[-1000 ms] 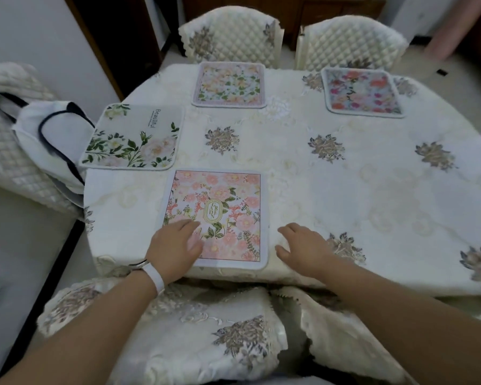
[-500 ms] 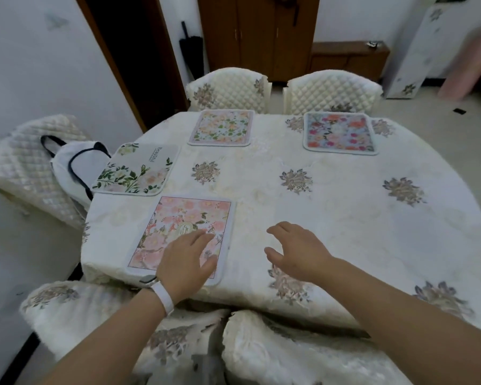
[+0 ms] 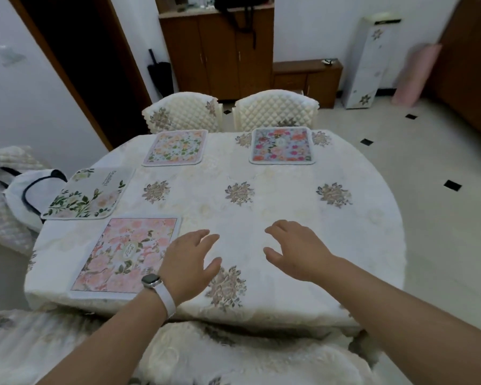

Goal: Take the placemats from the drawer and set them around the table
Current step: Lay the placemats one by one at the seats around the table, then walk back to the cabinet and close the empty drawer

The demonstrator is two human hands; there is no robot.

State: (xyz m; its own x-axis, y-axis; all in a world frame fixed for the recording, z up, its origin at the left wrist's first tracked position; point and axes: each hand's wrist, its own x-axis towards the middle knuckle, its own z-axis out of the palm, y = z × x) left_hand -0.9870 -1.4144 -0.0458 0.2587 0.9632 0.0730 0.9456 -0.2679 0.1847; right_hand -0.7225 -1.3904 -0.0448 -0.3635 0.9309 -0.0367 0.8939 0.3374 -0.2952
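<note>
The left hand and right hand hover over the tabletop, fingers loosely spread and holding nothing, likely because the pink placemat just beside the left one (like the three other placemats farther round) already lies squared to the near edge.

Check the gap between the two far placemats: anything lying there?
No object. In the head view, only tablecloth with one embroidered flower shows between the pale floral placemat and the blue floral placemat.
</note>
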